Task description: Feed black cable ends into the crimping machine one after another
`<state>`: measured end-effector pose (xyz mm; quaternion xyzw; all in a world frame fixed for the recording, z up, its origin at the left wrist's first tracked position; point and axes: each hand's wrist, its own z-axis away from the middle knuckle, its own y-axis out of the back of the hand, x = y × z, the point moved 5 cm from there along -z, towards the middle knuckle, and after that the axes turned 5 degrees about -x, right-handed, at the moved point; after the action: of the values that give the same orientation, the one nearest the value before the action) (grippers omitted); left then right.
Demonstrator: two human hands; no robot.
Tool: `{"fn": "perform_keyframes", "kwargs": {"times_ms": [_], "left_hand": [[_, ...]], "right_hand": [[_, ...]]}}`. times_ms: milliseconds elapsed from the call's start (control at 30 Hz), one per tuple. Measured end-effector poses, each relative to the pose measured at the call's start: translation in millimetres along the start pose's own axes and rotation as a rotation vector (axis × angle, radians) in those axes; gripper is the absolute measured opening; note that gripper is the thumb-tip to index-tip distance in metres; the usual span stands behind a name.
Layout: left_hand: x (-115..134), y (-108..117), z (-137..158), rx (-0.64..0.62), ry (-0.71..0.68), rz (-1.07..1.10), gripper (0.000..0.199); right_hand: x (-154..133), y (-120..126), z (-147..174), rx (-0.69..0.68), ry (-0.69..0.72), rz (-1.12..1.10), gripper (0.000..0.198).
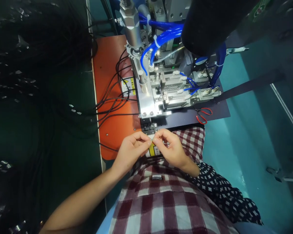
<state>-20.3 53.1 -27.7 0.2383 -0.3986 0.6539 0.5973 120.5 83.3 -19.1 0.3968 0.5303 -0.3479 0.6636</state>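
Note:
My left hand [132, 148] and my right hand [171, 148] meet fingertip to fingertip at the front of a metal machine [150, 105]. Both are closed in a pinch of thumb and index finger. Something tiny and pale shows between the fingertips, too small to name. Just behind them lies a black fixture block [147, 125] at the machine's front end. Below the fingertips is a yellow and white label [153, 151], partly covered by my hands.
Thin black cables [113, 104] cross the orange board [117, 130] on the left. Blue air tubes [169, 32] arch over the machine. Red-handled scissors [205, 114] lie at the right, near the board's edge. A large black cylinder [210, 26] hangs at the upper right.

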Motion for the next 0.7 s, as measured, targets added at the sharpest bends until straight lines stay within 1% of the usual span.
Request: {"fn": "perform_keyframes", "kwargs": {"times_ms": [167,433,700], "left_hand": [[0.0,-0.5,0.4,-0.01,-0.023,-0.003,0.023],[3.4,-3.8,0.5,-0.016,-0.041,-0.004,0.022],[-1.5,-0.7,0.5,-0.018,-0.04,0.032,0.021]], "right_hand": [[3.6,2.0,1.4,0.0,-0.061,-0.068,0.012],[1.9,0.1,0.2,0.009,-0.094,-0.102,0.01],[8.0,-3.3,-0.1,0.004,-0.143,-0.223,0.009]]}}
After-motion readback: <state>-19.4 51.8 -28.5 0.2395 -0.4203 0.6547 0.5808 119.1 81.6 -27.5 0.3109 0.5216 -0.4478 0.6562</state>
